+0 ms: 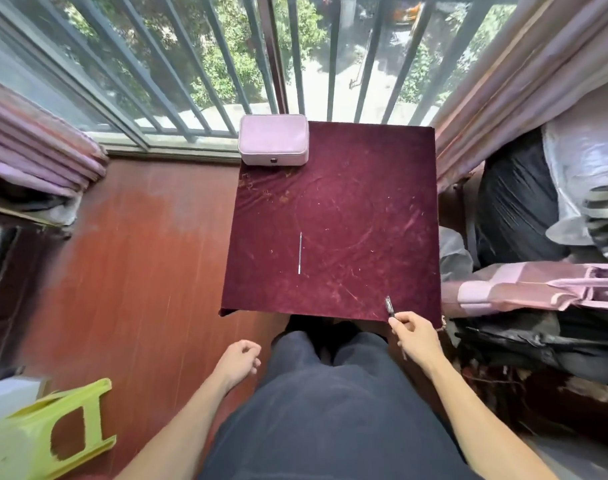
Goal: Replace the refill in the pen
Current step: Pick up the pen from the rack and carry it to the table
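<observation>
A thin white refill (300,253) lies lengthwise on the dark red velvet cloth (347,209) of the small table, left of its middle. My right hand (415,336) is at the table's near right corner, its fingers closed on a dark pen (389,305) whose upper end points away over the cloth; the pen's lower part is hidden in my hand. My left hand (238,362) hangs loosely curled below the table's near edge, left of my knees, holding nothing.
A pale pink zip case (273,139) sits at the table's far left corner against the window bars. A green plastic stool (49,434) stands on the wooden floor at lower left. Bags and pink fabric (538,285) crowd the table's right side.
</observation>
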The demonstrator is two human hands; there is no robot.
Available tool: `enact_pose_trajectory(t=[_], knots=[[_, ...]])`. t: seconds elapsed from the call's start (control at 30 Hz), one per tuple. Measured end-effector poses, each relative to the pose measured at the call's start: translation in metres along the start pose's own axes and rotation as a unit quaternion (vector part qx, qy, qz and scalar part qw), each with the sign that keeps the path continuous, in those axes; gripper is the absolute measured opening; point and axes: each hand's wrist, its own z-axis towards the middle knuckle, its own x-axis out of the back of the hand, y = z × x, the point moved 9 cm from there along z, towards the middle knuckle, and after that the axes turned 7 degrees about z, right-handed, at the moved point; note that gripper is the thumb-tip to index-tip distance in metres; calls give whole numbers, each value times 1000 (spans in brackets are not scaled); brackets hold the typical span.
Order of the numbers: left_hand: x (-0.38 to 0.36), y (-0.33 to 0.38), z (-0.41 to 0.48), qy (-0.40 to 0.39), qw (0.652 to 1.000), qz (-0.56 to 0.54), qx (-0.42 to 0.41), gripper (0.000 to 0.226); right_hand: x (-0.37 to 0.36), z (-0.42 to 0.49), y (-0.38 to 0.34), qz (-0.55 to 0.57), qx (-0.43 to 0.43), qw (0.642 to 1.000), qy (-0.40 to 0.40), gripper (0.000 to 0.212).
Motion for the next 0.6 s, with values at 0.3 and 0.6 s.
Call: enact_pose_trajectory(t=[0.3, 0.6], knots=[[-12, 51, 34, -48, 997, 22, -48, 16, -33, -2, 2, -4, -39, 999, 4, 13], [-54, 29, 94, -71, 997, 36, 5, 20, -67, 57, -11, 39, -46, 998, -15, 15]])
